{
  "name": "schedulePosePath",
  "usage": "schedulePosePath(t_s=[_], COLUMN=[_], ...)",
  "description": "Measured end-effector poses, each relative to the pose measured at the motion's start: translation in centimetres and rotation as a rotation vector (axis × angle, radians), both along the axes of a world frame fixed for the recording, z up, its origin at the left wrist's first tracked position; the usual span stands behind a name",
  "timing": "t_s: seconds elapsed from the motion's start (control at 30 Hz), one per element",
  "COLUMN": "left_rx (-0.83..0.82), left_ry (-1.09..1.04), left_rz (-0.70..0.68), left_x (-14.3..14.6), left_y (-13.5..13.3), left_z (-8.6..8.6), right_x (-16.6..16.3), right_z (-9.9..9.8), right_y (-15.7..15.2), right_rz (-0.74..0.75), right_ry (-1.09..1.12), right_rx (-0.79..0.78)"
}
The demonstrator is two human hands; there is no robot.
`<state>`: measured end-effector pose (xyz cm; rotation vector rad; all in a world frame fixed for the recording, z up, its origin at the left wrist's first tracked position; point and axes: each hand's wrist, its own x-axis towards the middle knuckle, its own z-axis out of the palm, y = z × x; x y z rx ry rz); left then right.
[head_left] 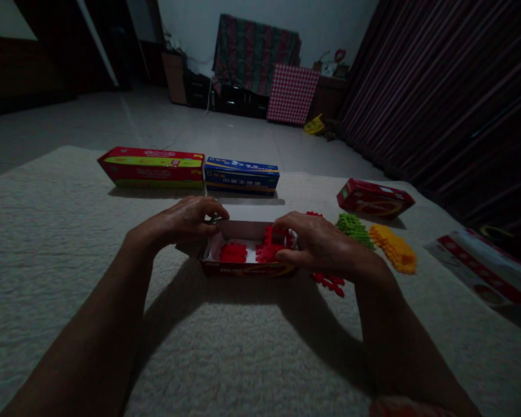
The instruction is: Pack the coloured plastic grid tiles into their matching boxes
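A small open red box (pixel 243 269) lies on the cream carpet in front of me, with red plastic pieces (pixel 233 252) inside it. My left hand (pixel 184 221) pinches the box's left edge or flap, fingers curled. My right hand (pixel 316 240) is closed on a cluster of red plastic pieces (pixel 270 246) at the box's right end. More red pieces (pixel 330 282) lie on the carpet just under my right wrist.
Green pieces (pixel 352 227) and yellow pieces (pixel 394 249) are piled to the right. A red-green box (pixel 154 167) and a blue box (pixel 242 175) lie beyond; another red box (pixel 373 198) and a flat red-white package (pixel 481 266) sit right. Dark curtains line the right side.
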<state>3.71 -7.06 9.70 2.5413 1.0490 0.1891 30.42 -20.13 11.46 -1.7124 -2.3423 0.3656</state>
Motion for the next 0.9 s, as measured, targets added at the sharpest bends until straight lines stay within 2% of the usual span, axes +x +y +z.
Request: schedulePosePath(t_s=[0.13,0.33,0.67,0.8,0.9], left_rx=[0.014,0.019,0.018,0.015,0.009], left_ry=[0.003,0.038,0.029,0.029,0.007], left_rz=[-0.020,-0.012,-0.008,0.010,0.013], left_x=[0.0,0.1,0.1,0.2,0.1], left_y=[0.1,0.1,0.0,0.0,0.2], left_z=[-0.1,0.0,0.1,0.1,-0.2], right_x=[0.1,-0.3,0.4,1.8,4.1], right_z=[-0.7,-0.1,-0.3,0.0,0.2], right_y=[0.4,0.4,0.2,0.2,0.7], right_rz=[-0.025,-0.033,-0.038,-0.063,-0.171], right_ry=[-0.048,-0.074,-0.039,-0.024,-0.036], right_rx=[-0.019,-0.048,-0.018,0.047,0.125])
